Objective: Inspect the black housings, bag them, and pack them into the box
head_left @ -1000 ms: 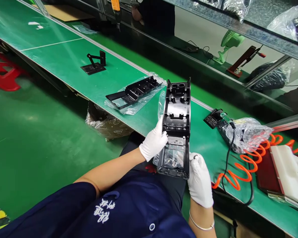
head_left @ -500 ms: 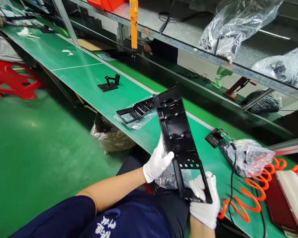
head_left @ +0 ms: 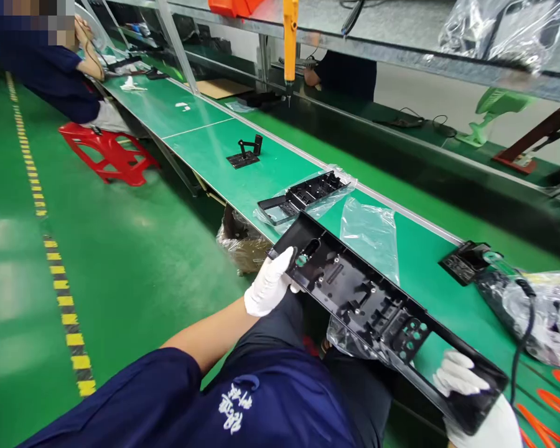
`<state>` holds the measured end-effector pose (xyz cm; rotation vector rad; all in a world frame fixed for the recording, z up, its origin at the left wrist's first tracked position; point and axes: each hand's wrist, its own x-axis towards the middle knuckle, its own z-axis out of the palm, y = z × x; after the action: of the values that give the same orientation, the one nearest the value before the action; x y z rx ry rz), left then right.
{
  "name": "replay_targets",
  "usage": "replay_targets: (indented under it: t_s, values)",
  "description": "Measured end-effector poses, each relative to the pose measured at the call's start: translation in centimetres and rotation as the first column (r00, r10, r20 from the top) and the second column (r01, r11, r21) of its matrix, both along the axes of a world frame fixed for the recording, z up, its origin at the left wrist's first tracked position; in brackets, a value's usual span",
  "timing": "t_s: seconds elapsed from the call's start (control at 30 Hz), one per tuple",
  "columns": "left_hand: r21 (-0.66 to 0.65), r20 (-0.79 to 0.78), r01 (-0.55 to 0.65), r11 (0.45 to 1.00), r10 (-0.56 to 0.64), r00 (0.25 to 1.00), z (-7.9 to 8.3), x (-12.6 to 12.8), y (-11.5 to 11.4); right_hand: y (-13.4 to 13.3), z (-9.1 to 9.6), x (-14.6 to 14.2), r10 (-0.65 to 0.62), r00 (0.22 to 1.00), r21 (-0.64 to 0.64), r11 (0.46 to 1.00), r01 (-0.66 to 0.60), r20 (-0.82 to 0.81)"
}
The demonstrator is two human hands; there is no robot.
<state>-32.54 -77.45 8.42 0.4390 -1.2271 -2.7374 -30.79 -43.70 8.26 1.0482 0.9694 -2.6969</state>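
I hold a long black plastic housing (head_left: 368, 298) with both white-gloved hands, level over the near edge of the green belt (head_left: 270, 165). My left hand (head_left: 271, 283) grips its left end, thumb on top. My right hand (head_left: 476, 404) closes on its right end at the bottom right corner. A crumpled clear plastic bag (head_left: 368, 230) lies on the belt just behind the housing, and more clear film (head_left: 345, 339) hangs under it.
A second black housing in a clear bag (head_left: 303, 196) and a small black bracket (head_left: 245, 152) lie further left on the belt. A black part (head_left: 464, 261), bagged cable (head_left: 541, 311) and orange coiled hose (head_left: 555, 404) sit right. A seated person (head_left: 51, 68) and red stool (head_left: 109, 155) are far left.
The housing has swung from upright in front of me to lying sideways and turned over. My hands moved apart to its two ends. My head turned left, bringing the seated person into view.
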Motion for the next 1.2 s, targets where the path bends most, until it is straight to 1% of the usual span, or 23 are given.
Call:
replay_targets:
  t_s: [0.03, 0.1, 0.27, 0.37, 0.53, 0.6, 0.7, 0.8, 0.93, 1.0, 1.07, 1.2]
  values:
    - [-0.007, -0.017, 0.012, 1.0, -0.012, 1.0, 0.1, 0.4, 0.0, -0.2, 0.4, -0.1, -0.029, 0.998, -0.006, 1.0, 0.03, 0.053]
    - [-0.025, -0.027, 0.01, 1.0, -0.011, 1.0, 0.0, 1.0, 0.0, -0.6, 1.1, -0.3, -0.06, 0.993, -0.015, 0.998, 0.062, 0.105]
    - [-0.063, 0.008, 0.022, 0.998, -0.022, 1.0, 0.0, 1.9, 0.3, -1.3, 2.0, -0.2, -0.088, 0.99, -0.027, 0.995, 0.092, 0.107]
    - [-0.09, 0.032, 0.034, 0.995, -0.031, 0.999, 0.3, 2.1, 0.5, -1.1, 1.8, -0.1, -0.096, 0.991, -0.048, 0.994, 0.101, 0.097]
    - [-0.159, 0.064, 0.0, 0.987, 0.011, 0.998, 0.9, 2.1, 0.9, -0.3, 1.0, 0.1, -0.09, 0.994, -0.072, 0.993, 0.095, 0.066]
    - [-0.155, 0.059, -0.005, 0.988, 0.014, 0.998, 0.9, 2.1, 0.9, -0.2, 1.1, 0.1, -0.096, 0.993, -0.069, 0.993, 0.101, 0.073]
    - [-0.121, 0.051, -0.007, 0.993, 0.013, 0.999, 0.7, 2.1, 0.9, -0.7, 1.8, 0.3, -0.117, 0.987, -0.051, 0.991, 0.123, 0.108]
    - [-0.069, 0.05, -0.013, 0.998, 0.016, 0.999, 0.7, 2.1, 0.8, -1.1, 2.2, 0.4, -0.141, 0.987, -0.064, 0.987, 0.146, 0.074]
    - [-0.05, 0.078, -0.001, 0.999, 0.005, 0.997, 0.9, 2.0, 0.8, -0.7, 1.7, 0.6, -0.136, 0.99, -0.124, 0.982, 0.14, 0.044]
    - [-0.056, 0.093, -0.001, 0.998, 0.006, 0.996, 0.9, 1.9, 0.8, -0.4, 1.4, 0.6, -0.118, 0.992, -0.126, 0.985, 0.122, 0.034]
    - [-0.07, 0.09, -0.026, 0.997, 0.032, 0.995, 0.9, 1.8, 0.8, -0.3, 1.5, 0.8, -0.103, 0.994, -0.107, 0.989, 0.105, 0.024]
    - [-0.098, 0.079, -0.154, 0.983, 0.162, 0.984, 0.8, 1.6, 0.6, -0.9, 2.3, 1.2, -0.104, 0.994, -0.062, 0.992, 0.106, 0.021]
